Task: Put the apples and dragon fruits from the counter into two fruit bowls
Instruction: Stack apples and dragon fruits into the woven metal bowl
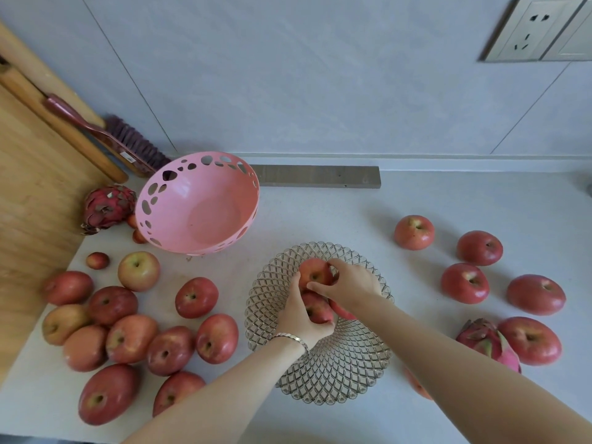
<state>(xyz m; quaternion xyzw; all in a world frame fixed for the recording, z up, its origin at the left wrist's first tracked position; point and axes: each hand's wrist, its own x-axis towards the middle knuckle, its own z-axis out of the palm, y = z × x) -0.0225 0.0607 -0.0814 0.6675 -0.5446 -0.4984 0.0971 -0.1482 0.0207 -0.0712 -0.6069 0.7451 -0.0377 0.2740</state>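
A metal lattice bowl (336, 373) sits at the counter's middle front. Inside it my left hand (299, 318) grips a red apple (317, 307), and my right hand (349, 283) holds another apple (312, 270) just behind it. A third apple (341, 310) shows partly under my right wrist. An empty pink bowl with holes (198, 203) stands tilted at the back left. Several apples (128, 334) lie in a cluster at the left, several more apples (474, 277) at the right. One dragon fruit (107, 205) lies left of the pink bowl, another dragon fruit (487, 341) at the right.
A wooden board (35, 193) leans at the far left with a rolling pin and a red brush (121, 139) behind it. A grey bar (317, 176) lies along the back wall. A wall socket (531, 27) is at the upper right.
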